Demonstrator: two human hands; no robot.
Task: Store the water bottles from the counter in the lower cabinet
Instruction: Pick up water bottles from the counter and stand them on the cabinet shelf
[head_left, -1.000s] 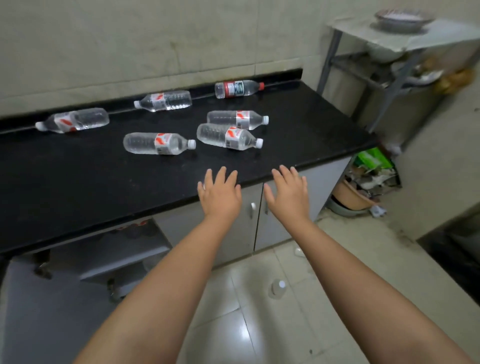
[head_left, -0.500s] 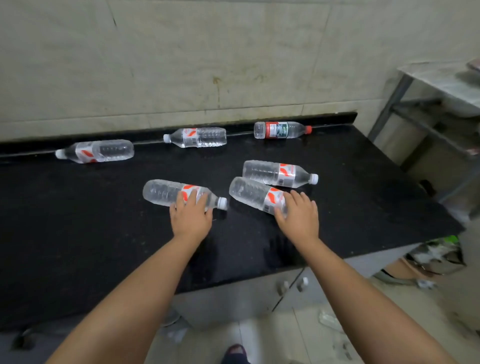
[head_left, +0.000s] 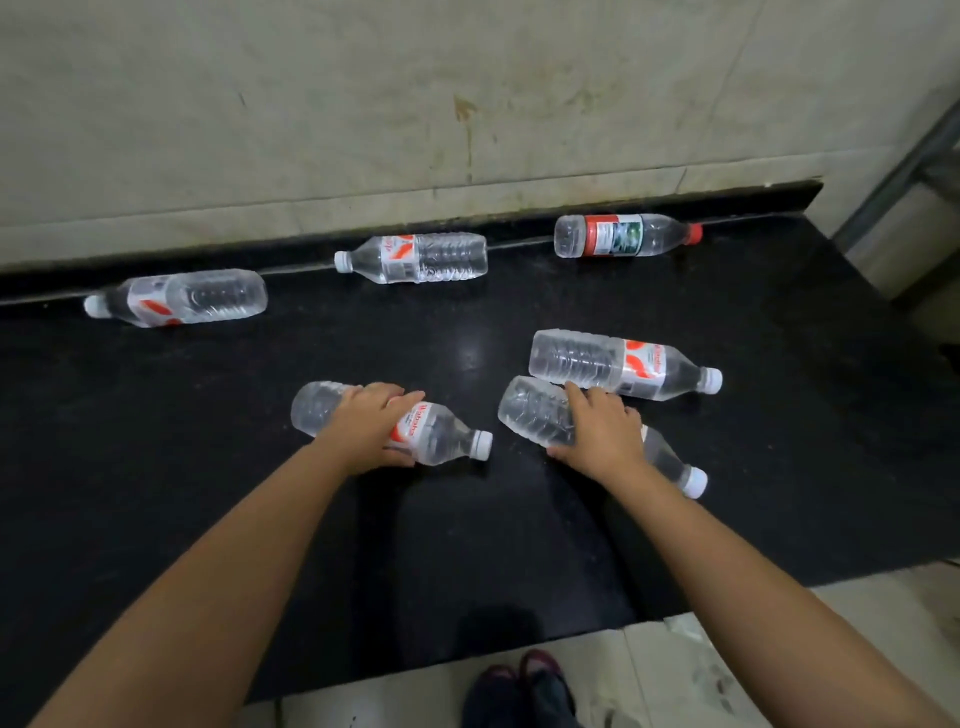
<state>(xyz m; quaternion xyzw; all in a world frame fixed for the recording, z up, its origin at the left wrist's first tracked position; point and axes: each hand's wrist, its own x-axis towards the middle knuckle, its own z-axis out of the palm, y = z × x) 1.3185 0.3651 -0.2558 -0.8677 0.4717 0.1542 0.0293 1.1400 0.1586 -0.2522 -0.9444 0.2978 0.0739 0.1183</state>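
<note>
Below, your two hands lie on the black worktop (head_left: 156, 493), each grasping one lying water bottle. Your left hand (head_left: 371, 428) curls over the near-left bottle (head_left: 441, 436), fingers across its label, thumb on the near side; the white cap points right. Your right hand (head_left: 602, 434) wraps the near-right bottle (head_left: 535, 410), whose cap points right and toward you. Just behind it, touching or nearly so, lies a third bottle (head_left: 618, 364), cap to the right.

Count: six bottles, all on their sides. Five carry white caps and orange-and-white labels; one, the red-capped bottle (head_left: 623, 235), carries a red and green label. Along the rear edge, against the low black upstand below the wall (head_left: 363, 104), lie three: a far-left bottle (head_left: 179, 297), a far-middle bottle (head_left: 415, 257) and the red-capped one, well apart from one another.

Open room: bare worktop spans the left side and the strip between your forearms up to the front edge. The right edge ends near a metal frame (head_left: 904, 171). Beyond the front edge, floor tiles (head_left: 857, 623) and dark shoes (head_left: 519, 691) show.
</note>
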